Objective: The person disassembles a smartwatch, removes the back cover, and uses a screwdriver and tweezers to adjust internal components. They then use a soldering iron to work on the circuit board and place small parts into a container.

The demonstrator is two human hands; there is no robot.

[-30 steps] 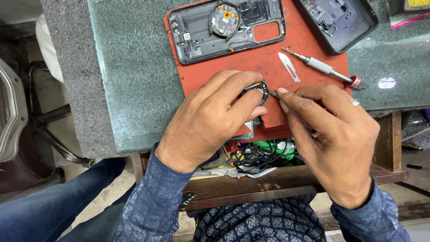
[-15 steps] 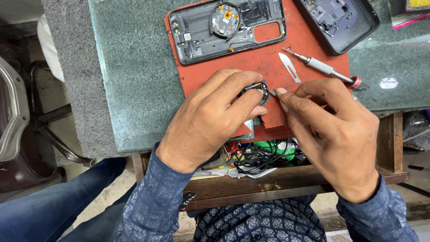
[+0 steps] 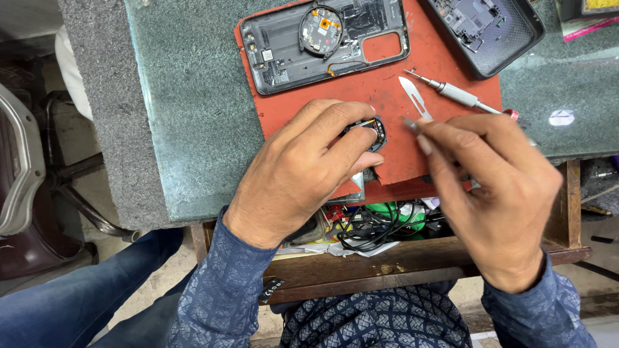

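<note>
- Two hands meet over the red mat (image 3: 445,61): the left hand (image 3: 303,171) pinches a small round black watch body (image 3: 369,132) against it.
- The right hand (image 3: 490,187), fingers pinched together on something too small to make out, sits just right of the watch body, fingertips pointing left toward it.

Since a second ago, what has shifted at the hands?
The right hand has drawn back a little to the right, so its fingertips now sit just off the round part they were touching. The left hand keeps its grip on that part. Blade, screwdriver and phone shell lie unchanged.
</note>
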